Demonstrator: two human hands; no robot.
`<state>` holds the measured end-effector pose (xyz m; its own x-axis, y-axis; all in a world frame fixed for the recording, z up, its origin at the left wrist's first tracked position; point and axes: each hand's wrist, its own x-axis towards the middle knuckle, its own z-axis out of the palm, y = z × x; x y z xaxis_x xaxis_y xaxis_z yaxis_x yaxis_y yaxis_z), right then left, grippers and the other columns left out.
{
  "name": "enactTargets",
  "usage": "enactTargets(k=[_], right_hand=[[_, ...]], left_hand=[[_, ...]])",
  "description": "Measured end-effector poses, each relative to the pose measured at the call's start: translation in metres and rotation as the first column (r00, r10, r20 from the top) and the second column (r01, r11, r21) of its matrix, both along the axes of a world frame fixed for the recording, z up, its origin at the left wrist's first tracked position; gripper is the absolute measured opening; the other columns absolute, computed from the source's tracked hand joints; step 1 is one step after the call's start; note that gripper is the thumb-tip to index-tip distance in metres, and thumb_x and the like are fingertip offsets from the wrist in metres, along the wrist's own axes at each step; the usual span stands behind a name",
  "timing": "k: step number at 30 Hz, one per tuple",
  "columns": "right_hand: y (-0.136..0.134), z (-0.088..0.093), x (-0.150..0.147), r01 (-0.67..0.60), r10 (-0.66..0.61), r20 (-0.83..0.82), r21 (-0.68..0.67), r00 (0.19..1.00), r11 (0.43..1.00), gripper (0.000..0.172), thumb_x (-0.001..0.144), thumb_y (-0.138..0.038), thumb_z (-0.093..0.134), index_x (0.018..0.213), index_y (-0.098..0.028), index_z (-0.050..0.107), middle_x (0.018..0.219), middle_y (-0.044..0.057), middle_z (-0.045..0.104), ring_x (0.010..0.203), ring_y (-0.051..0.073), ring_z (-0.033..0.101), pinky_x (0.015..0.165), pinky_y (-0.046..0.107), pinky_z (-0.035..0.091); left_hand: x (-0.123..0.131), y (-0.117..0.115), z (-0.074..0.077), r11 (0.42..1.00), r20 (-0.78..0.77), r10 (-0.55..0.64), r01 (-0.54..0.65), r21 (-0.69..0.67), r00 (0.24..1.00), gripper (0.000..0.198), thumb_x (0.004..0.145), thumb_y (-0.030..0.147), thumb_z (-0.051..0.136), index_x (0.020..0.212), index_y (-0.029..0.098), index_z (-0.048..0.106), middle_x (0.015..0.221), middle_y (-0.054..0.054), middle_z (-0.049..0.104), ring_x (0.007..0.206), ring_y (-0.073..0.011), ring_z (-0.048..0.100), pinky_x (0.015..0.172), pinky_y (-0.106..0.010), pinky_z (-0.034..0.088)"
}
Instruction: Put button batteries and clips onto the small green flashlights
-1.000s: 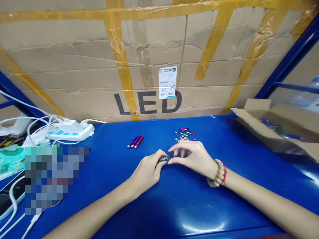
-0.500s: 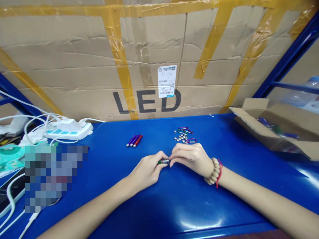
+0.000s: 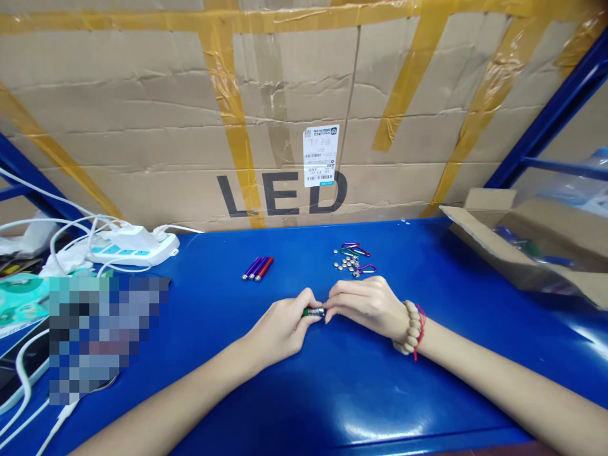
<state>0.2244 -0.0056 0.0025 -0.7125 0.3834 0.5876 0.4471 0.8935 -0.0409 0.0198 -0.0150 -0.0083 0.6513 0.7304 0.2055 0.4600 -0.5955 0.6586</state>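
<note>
My left hand (image 3: 285,323) is closed around a small green tube with a silver end (image 3: 313,311), held low over the blue table (image 3: 332,392). My right hand (image 3: 368,304), with a bead bracelet at the wrist, pinches the silver end of that same tube with its fingertips. Just beyond my right hand lie several small silver button cells (image 3: 346,261) and a few coloured clips (image 3: 356,250). Three small tubes, two purple and one red (image 3: 257,268), lie side by side to the left of them.
A large taped cardboard box marked LED (image 3: 285,126) stands along the back of the table. A white power strip with cables (image 3: 133,247) sits at the left. An open cardboard box (image 3: 522,247) lies at the right. A pixelated patch covers part of the left side.
My right hand's fingers, spread above the tube a second ago, have closed onto its silver end. My left hand has kept its hold and barely moved.
</note>
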Motion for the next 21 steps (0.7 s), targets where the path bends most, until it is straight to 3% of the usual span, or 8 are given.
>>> enactTargets(k=[10,21], right_hand=[[-0.0013,0.0018,-0.0024,-0.018,0.009,-0.065,-0.139,0.998,0.990,0.025,0.088,-0.031,0.048,0.077,-0.021,0.068,0.078,-0.002,0.065,0.059,0.003,0.057,0.050,0.015,0.036],[-0.0017,-0.0002,-0.0062,-0.040,-0.034,-0.176,-0.401,0.984,0.915,0.026,0.078,-0.041,0.058,0.068,-0.019,0.068,0.070,0.000,0.064,0.061,0.007,0.057,0.056,0.017,0.041]], left_hand=[[-0.0009,-0.0002,0.0009,1.000,-0.001,-0.018,0.018,-0.020,1.000,0.005,0.086,0.017,0.041,0.083,0.021,0.042,0.091,-0.002,0.064,0.078,-0.0135,0.063,0.069,-0.022,0.045],[-0.0034,-0.0029,0.0013,0.997,0.013,-0.081,0.081,0.002,0.997,0.006,0.085,0.015,0.041,0.085,0.020,0.044,0.085,-0.001,0.064,0.069,-0.0120,0.062,0.062,-0.021,0.045]])
